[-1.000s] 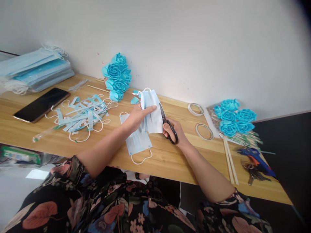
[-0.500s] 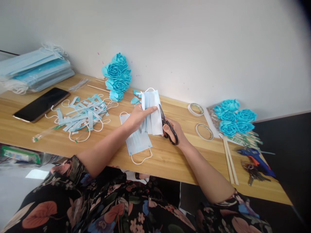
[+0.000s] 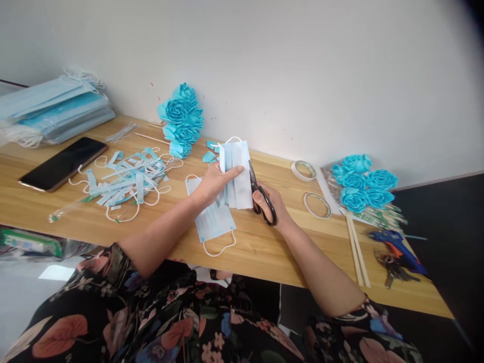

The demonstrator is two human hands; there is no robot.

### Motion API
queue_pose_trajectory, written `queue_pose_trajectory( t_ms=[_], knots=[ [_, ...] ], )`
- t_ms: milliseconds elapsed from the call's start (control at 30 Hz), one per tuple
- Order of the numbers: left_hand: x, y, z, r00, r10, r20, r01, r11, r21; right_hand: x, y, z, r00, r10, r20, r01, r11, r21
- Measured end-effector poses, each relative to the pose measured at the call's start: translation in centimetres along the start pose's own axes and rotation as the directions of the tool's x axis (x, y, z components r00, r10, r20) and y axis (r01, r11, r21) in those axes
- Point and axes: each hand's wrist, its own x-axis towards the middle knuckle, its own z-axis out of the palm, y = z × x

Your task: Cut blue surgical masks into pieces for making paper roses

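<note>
My left hand [image 3: 219, 182] pinches a pale blue face mask [image 3: 239, 189], thumb across its front, and holds it up above the table. A white ear loop shows at the mask's top; its right side has no loop in sight. My right hand [image 3: 273, 201] is closed around the black handles of a pair of scissors [image 3: 267, 204]. Their blades point up along the mask's right edge; whether they touch it is hard to tell. Beneath my left hand another face mask [image 3: 216, 224] lies on the table, partly covered, its ear loop toward me.
Mask trimmings [image 3: 128, 176], a phone [image 3: 64, 164] and a stack of masks [image 3: 56, 108] occupy the left. Blue paper-like roses [image 3: 183, 121] stand by the wall; more roses [image 3: 365, 181] lie right, near tape rolls [image 3: 316, 205], wooden sticks [image 3: 357, 249], a glue gun [image 3: 401, 249] and keys [image 3: 393, 269].
The scissors' blades appear to have tilted very slightly beside the mask's edge. The whole view has shifted a little; both hands keep their holds.
</note>
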Motion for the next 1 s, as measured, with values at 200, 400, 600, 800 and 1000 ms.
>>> queue_pose_trajectory(
  t_ms=[200, 400, 600, 800, 1000],
  knots=[
    [-0.3, 0.19, 0.19, 0.999, -0.015, 0.029, 0.013, 0.999, 0.051, 0.03, 0.33, -0.01, 0.999, 0.011, -0.04, -0.012, 1.0, -0.016],
    [-0.3, 0.08, 0.2, 1.0, -0.024, 0.008, 0.023, 0.999, 0.037, 0.09, -0.19, 0.15, 0.998, 0.053, -0.041, -0.052, 0.999, 0.017],
    [-0.36, 0.05, 0.16, 0.999, -0.034, 0.034, 0.032, 0.999, 0.037, -0.07, -0.39, 0.15, 0.997, 0.049, -0.068, -0.049, 0.999, -0.001],
    [-0.4, 0.08, 0.11, 0.998, -0.041, 0.046, 0.039, 0.998, 0.046, -0.16, -0.37, 0.22, 0.995, 0.056, -0.077, -0.055, 0.998, 0.017],
    [-0.3, -0.09, 0.05, 0.997, -0.044, 0.058, 0.042, 0.998, 0.042, -0.21, -0.41, 0.29, 0.994, 0.055, -0.094, -0.055, 0.998, 0.0]
  ],
)
